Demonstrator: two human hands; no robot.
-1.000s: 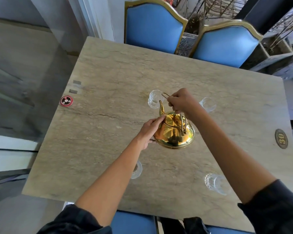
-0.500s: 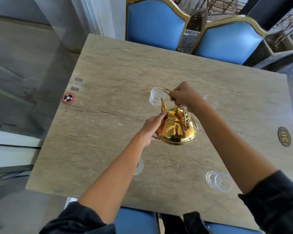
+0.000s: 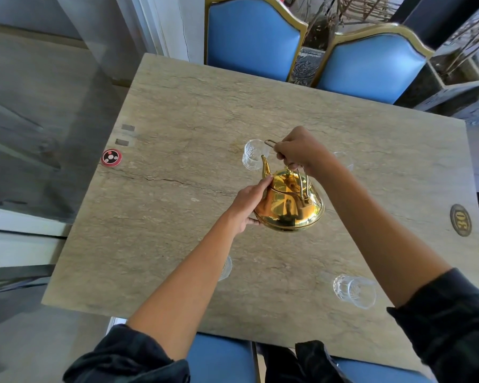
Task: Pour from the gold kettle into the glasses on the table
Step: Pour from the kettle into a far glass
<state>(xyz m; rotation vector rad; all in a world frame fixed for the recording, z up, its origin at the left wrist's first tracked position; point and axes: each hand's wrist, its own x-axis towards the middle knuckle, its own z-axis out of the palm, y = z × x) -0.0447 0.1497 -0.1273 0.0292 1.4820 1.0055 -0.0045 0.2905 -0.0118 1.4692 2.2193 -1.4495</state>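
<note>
A: Largest first?
B: Beige stone surface [image 3: 177, 217], veined, cracked across the left half. Beyond the far edge, two blue chairs [image 3: 253, 37] with gold trim, side by side.

A: Next down?
B: Gold kettle [image 3: 288, 205], held above the middle of the surface, tipped away with the spout toward the far-left glass [image 3: 251, 158]. Spout tip just beside that glass's rim; whether over it or short of it, cannot tell. No stream visible.

A: And the hands?
B: Right hand [image 3: 299, 150] above the kettle, grip closed around the wire handle at its top. Left hand [image 3: 249, 200] pressed to the kettle's left flank, fingers [image 3: 266, 181] reaching up near the lid's edge, thumb under the belly; grip curled on the body, steadying. Dark sleeves pushed back on both forearms.

A: Other glasses?
B: Near-right glass [image 3: 354, 291], upright and clear, well apart from the kettle. Near-left glass [image 3: 226, 268], mostly hidden behind the left forearm. Far-right glass [image 3: 344, 160], only a sliver showing past the right wrist.

A: Smallest bits?
B: Oval brass plaque [image 3: 460, 219] reading 30 near the right edge. Round red-and-black disc [image 3: 111, 157] at the left edge, with two small grey rectangles [image 3: 125, 134] just beyond it.
</note>
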